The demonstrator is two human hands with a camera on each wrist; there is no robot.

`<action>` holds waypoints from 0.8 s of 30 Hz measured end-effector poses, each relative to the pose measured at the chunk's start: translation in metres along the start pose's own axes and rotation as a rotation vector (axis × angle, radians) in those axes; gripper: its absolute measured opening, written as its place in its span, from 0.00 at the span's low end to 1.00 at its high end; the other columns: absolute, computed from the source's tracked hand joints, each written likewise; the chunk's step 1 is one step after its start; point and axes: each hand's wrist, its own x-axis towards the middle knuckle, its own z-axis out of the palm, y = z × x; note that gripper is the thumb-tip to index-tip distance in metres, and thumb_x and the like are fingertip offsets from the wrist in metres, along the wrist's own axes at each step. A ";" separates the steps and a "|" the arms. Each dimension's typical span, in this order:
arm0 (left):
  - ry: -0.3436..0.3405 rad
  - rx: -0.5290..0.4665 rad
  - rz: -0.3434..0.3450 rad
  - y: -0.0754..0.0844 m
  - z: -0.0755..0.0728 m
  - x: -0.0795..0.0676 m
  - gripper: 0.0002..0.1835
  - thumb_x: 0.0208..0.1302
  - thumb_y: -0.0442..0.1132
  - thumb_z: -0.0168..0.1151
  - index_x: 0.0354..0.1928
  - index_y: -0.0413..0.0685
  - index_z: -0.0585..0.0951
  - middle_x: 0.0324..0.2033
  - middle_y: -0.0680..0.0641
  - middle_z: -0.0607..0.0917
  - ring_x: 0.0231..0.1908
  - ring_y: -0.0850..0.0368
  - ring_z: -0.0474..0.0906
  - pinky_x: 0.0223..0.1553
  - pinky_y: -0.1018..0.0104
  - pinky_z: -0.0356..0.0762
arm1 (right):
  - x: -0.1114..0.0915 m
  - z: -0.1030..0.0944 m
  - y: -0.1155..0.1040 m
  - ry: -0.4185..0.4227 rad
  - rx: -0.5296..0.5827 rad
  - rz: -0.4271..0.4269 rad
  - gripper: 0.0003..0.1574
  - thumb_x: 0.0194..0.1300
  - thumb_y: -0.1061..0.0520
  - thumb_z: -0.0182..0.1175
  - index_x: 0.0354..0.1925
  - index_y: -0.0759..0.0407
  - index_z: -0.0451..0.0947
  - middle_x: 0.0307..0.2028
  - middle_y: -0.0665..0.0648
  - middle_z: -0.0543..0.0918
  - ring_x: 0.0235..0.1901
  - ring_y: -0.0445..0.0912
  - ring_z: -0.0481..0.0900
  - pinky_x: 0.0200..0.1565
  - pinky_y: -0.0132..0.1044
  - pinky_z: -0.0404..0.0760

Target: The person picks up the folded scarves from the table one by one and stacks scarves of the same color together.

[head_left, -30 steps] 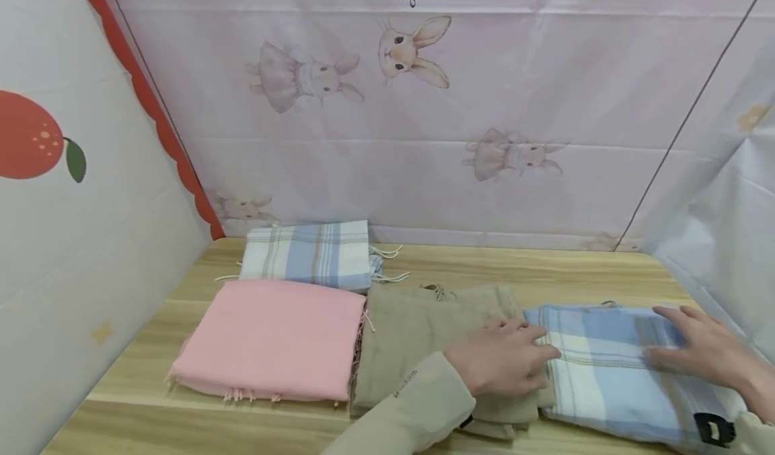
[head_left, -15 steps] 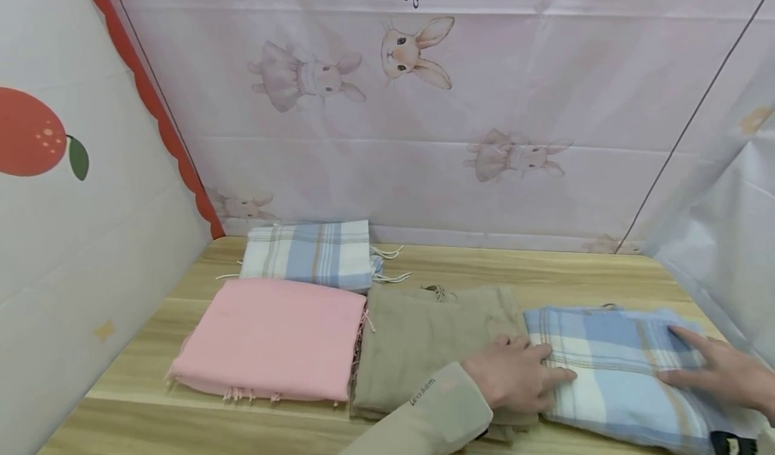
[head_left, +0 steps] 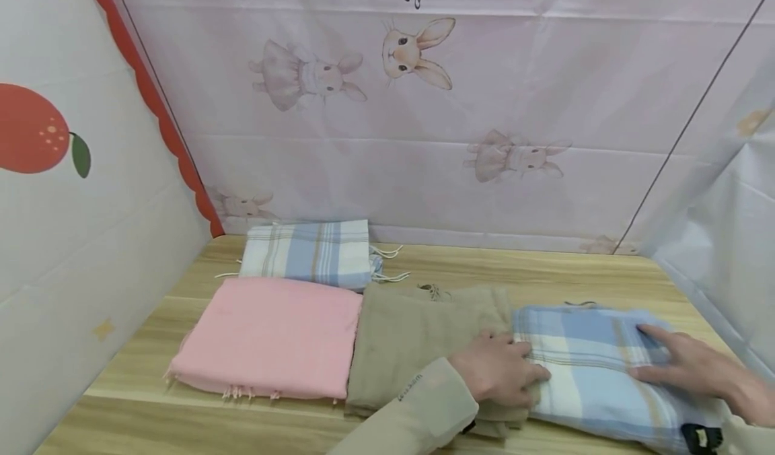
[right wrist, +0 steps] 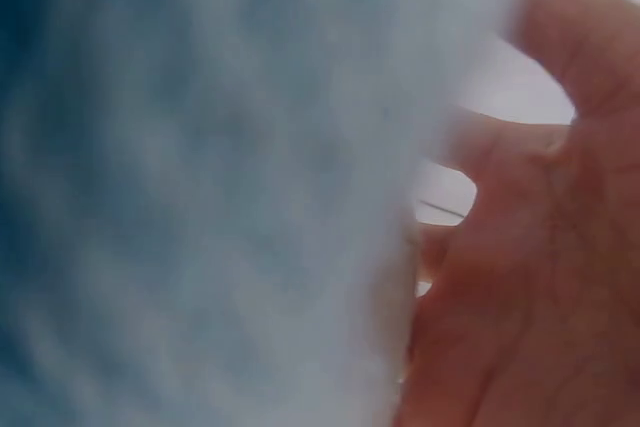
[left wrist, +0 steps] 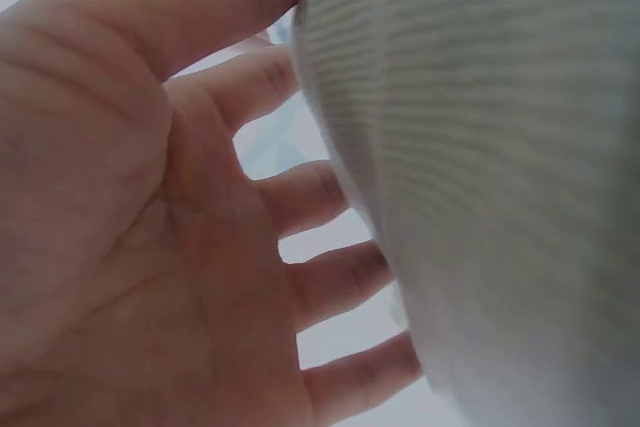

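My left hand (head_left: 498, 369) lies over the right part of a folded khaki scarf (head_left: 424, 347), its fingertips reaching the left edge of a folded blue-and-white plaid scarf (head_left: 587, 367). In the left wrist view the fingers (left wrist: 345, 282) are spread, and khaki cloth (left wrist: 480, 147) hides their tips. On the plaid scarf's right side rests my right hand (head_left: 696, 367), thumb and forefinger extended over the cloth. Blurred blue cloth (right wrist: 220, 187) fills much of the right wrist view and covers the ends of that hand's fingers.
A folded pink scarf (head_left: 272, 337) with fringe lies left of the khaki one, their edges meeting. Behind it sits a smaller plaid bundle (head_left: 309, 253) with white tassels. Printed sheets hang at the back (head_left: 387, 172) and sides of the wooden table (head_left: 200, 428).
Both hands first went right, then back left. The plaid scarf under them has slid left, and the khaki scarf has shifted slightly left, covering the fringe on the pink scarf's right edge.
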 end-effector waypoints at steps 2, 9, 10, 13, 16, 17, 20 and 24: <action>0.002 -0.011 -0.002 -0.002 0.000 -0.002 0.27 0.74 0.64 0.52 0.72 0.88 0.65 0.72 0.68 0.63 0.71 0.64 0.58 0.67 0.59 0.59 | 0.002 0.001 -0.003 0.005 0.002 -0.008 0.52 0.65 0.46 0.70 0.61 0.90 0.60 0.49 0.89 0.72 0.51 0.81 0.71 0.47 0.66 0.74; -0.003 -0.023 -0.024 -0.003 0.003 -0.005 0.28 0.73 0.64 0.54 0.73 0.86 0.65 0.72 0.67 0.63 0.71 0.63 0.59 0.66 0.57 0.60 | 0.001 0.005 -0.011 0.021 -0.010 -0.018 0.52 0.65 0.46 0.69 0.61 0.88 0.61 0.47 0.89 0.72 0.49 0.81 0.72 0.46 0.67 0.74; 0.001 -0.015 -0.036 -0.002 0.004 -0.005 0.29 0.71 0.65 0.55 0.73 0.87 0.65 0.71 0.67 0.64 0.70 0.63 0.60 0.66 0.56 0.60 | 0.001 0.005 -0.011 0.023 -0.008 -0.016 0.52 0.65 0.46 0.70 0.62 0.88 0.61 0.47 0.89 0.72 0.50 0.81 0.72 0.46 0.67 0.74; 0.002 0.011 -0.069 0.004 0.006 -0.003 0.32 0.69 0.68 0.55 0.73 0.88 0.63 0.72 0.67 0.64 0.70 0.64 0.60 0.67 0.56 0.58 | 0.001 0.005 -0.012 0.013 0.006 -0.003 0.53 0.66 0.45 0.69 0.63 0.89 0.59 0.50 0.92 0.69 0.51 0.83 0.69 0.48 0.69 0.73; -0.008 0.046 -0.103 0.012 0.007 0.001 0.34 0.67 0.72 0.53 0.75 0.89 0.60 0.73 0.66 0.63 0.71 0.64 0.58 0.69 0.56 0.55 | 0.001 0.005 -0.010 0.007 0.023 0.013 0.54 0.66 0.45 0.69 0.63 0.89 0.57 0.52 0.93 0.66 0.53 0.84 0.67 0.49 0.70 0.71; -0.016 0.051 -0.112 0.014 0.007 0.002 0.34 0.68 0.72 0.51 0.75 0.89 0.58 0.73 0.66 0.61 0.72 0.64 0.57 0.69 0.56 0.55 | 0.002 0.005 -0.008 0.007 0.026 0.016 0.55 0.66 0.45 0.68 0.63 0.89 0.57 0.52 0.93 0.66 0.53 0.84 0.66 0.49 0.69 0.71; -0.047 0.037 -0.134 0.021 0.006 0.008 0.35 0.68 0.73 0.49 0.75 0.90 0.55 0.75 0.66 0.58 0.73 0.64 0.53 0.70 0.55 0.54 | 0.002 0.005 -0.002 0.008 0.042 0.024 0.56 0.66 0.45 0.69 0.63 0.90 0.56 0.53 0.93 0.65 0.53 0.84 0.66 0.48 0.69 0.72; -0.059 -0.034 -0.143 0.024 0.002 0.016 0.34 0.70 0.71 0.50 0.76 0.89 0.55 0.76 0.65 0.56 0.74 0.64 0.51 0.70 0.56 0.53 | 0.004 0.002 0.006 -0.025 0.066 0.056 0.57 0.68 0.44 0.67 0.64 0.91 0.53 0.55 0.95 0.61 0.54 0.85 0.63 0.50 0.70 0.70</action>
